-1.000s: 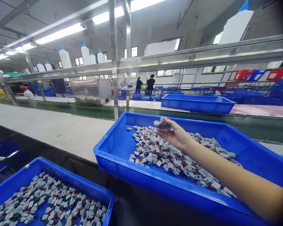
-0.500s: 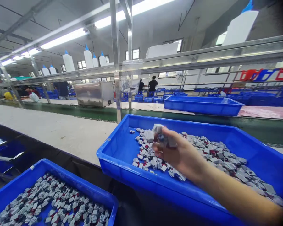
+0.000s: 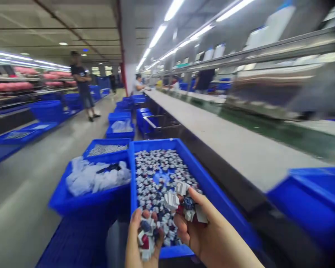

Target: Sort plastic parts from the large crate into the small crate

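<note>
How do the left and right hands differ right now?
The left hand points its fingers up; the right hand points its toward the left.
The left hand sits near the bin's near edge; the right hand is further over it.
Shared: both hold several small parts, with grey, red and dark blue showing.

At 12 o'clock, my left hand (image 3: 143,238) and right hand (image 3: 209,227) have open air over the little blocks (image 3: 145,175), up to the big tub's far rim (image 3: 156,143). Its side wall (image 3: 212,186) stops low moves at 2 o'clock. The tub of white stuff (image 3: 80,203) blocks 10, another blue tub (image 3: 309,201) blocks 3.
</note>
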Demonstrator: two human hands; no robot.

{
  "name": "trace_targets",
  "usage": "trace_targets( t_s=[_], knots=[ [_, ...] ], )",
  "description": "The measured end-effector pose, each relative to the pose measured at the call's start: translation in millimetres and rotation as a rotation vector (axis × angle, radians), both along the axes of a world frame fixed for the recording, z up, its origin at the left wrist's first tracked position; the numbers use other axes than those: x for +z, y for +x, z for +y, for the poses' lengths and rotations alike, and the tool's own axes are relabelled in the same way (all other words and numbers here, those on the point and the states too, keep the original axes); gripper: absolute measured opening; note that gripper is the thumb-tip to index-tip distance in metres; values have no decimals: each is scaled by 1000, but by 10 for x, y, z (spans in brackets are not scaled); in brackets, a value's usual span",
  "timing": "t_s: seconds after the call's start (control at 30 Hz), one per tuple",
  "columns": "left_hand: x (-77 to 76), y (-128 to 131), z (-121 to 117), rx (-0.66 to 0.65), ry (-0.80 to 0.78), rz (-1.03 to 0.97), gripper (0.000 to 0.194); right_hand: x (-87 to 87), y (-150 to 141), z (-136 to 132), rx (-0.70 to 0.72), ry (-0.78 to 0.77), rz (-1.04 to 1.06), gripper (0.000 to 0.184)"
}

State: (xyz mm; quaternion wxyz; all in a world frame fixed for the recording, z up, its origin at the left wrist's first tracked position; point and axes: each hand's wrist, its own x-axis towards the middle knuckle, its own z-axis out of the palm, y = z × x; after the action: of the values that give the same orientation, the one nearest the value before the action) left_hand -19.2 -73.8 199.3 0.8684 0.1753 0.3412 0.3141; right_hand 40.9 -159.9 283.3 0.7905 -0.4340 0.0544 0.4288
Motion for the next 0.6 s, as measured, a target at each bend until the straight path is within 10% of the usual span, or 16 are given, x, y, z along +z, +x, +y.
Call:
trace_targets(
  t_s=[0.33, 0.6],
  knots=[
    [126, -345, 496, -32, 709, 267, 32, -313, -201, 601, 304, -192, -341, 31],
    [-72, -251, 457, -17, 296, -33, 42, -326, -115, 508, 176, -188, -425, 34]
  ],
)
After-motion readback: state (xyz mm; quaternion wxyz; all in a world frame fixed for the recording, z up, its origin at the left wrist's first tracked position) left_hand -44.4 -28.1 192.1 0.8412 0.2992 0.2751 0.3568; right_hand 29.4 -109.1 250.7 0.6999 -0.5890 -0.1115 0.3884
